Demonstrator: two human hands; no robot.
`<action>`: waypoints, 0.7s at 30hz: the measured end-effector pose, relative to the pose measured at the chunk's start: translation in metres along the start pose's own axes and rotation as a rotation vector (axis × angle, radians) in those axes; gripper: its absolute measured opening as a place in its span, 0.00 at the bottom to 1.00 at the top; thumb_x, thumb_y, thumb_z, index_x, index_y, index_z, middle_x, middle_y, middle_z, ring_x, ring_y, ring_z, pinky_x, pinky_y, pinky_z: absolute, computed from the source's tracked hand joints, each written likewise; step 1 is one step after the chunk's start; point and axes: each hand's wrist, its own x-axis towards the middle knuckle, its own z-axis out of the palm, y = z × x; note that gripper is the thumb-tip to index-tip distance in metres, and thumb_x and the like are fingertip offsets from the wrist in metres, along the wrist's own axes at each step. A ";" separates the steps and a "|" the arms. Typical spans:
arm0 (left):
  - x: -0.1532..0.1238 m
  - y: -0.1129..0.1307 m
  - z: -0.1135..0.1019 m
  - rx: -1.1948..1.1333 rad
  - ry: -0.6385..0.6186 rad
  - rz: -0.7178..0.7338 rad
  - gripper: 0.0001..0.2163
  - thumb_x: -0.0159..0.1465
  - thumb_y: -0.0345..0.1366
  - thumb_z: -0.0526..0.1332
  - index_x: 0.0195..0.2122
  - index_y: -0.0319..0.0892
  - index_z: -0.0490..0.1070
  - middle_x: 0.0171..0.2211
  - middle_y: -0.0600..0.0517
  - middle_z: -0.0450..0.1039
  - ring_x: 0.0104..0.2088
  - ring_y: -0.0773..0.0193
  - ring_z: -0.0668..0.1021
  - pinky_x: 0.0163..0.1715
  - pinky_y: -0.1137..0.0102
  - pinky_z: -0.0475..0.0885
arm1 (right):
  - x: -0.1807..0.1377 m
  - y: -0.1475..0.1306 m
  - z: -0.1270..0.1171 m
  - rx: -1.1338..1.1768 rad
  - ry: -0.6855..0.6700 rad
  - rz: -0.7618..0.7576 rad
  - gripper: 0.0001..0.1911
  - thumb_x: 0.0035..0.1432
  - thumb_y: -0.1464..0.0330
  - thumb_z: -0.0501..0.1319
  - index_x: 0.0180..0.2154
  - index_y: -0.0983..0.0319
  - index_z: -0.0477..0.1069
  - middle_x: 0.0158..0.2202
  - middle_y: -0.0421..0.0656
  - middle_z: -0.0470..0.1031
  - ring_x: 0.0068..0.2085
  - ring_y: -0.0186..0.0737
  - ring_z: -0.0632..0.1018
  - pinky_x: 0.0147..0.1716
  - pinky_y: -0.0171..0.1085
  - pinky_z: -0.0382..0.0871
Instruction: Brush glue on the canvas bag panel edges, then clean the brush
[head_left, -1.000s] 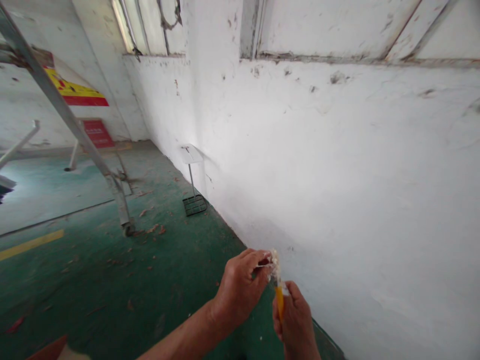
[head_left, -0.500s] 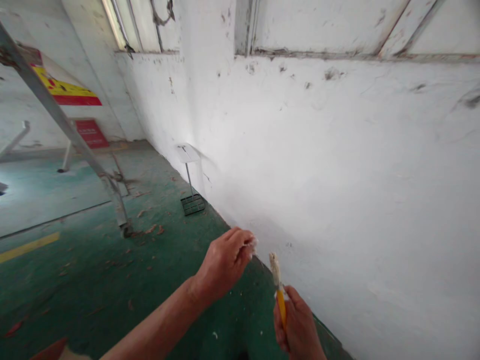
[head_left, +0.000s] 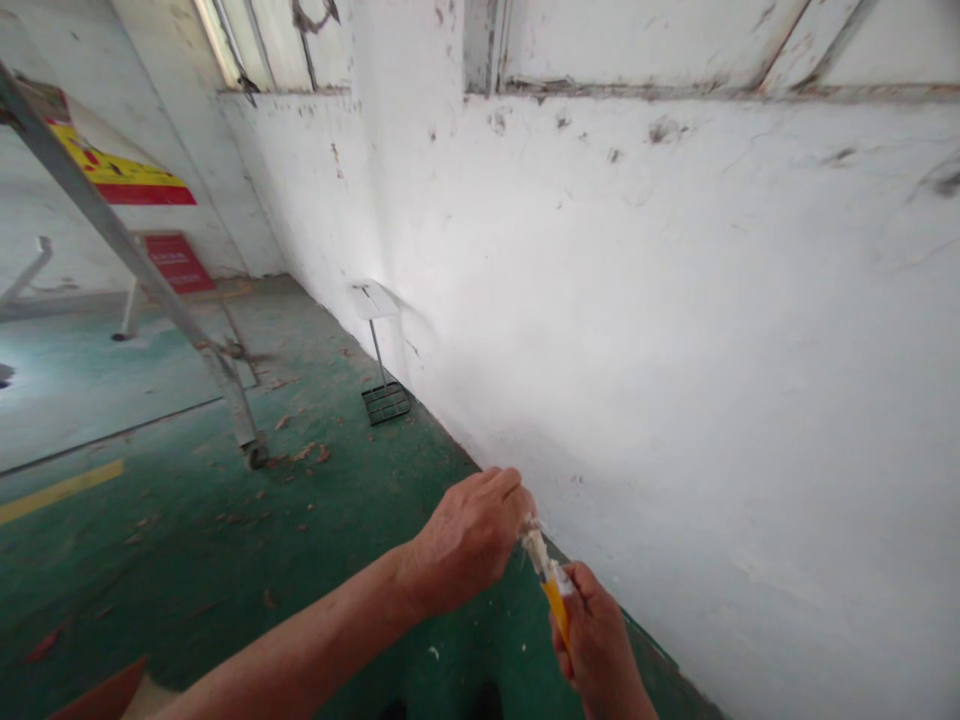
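Observation:
My right hand (head_left: 596, 645) grips the yellow handle of a small scraper (head_left: 551, 590), its plaster-caked blade pointing up and left. My left hand (head_left: 469, 535) is closed with its fingertips pinched on the tip of that blade. Both hands are low in the view, close to the foot of the white plastered wall (head_left: 675, 300). White flecks lie on the green floor (head_left: 225, 540) beneath them.
A metal ladder leg (head_left: 135, 260) slants to a caster at left. A small white sign on a wire stand (head_left: 382, 350) is by the wall. Red and yellow placards (head_left: 127, 180) hang on the far wall. Debris litters the floor; a yellow line (head_left: 60, 490) crosses it.
My left hand pulled away from the blade to the left, then came back and pinched its tip again. The scraper now tilts more to the left.

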 end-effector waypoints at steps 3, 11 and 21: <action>0.003 -0.015 -0.003 0.061 0.144 -0.149 0.08 0.67 0.28 0.50 0.35 0.40 0.67 0.33 0.50 0.67 0.33 0.63 0.69 0.35 0.68 0.66 | -0.002 -0.001 -0.003 0.040 -0.008 0.084 0.24 0.55 0.44 0.54 0.30 0.58 0.60 0.12 0.30 0.58 0.10 0.26 0.55 0.09 0.25 0.43; -0.012 -0.003 -0.011 -0.338 0.031 -0.027 0.11 0.68 0.28 0.51 0.45 0.40 0.70 0.38 0.49 0.72 0.37 0.67 0.75 0.38 0.73 0.70 | 0.003 0.001 -0.017 -0.118 0.147 -0.071 0.22 0.59 0.46 0.50 0.32 0.58 0.62 0.14 0.32 0.61 0.13 0.30 0.60 0.12 0.28 0.50; -0.017 0.018 0.007 0.029 0.027 0.051 0.07 0.67 0.30 0.53 0.42 0.38 0.70 0.34 0.49 0.73 0.35 0.62 0.76 0.36 0.68 0.75 | 0.009 -0.009 -0.029 -0.480 0.312 -0.385 0.18 0.66 0.53 0.44 0.32 0.56 0.61 0.19 0.37 0.63 0.21 0.40 0.66 0.22 0.36 0.56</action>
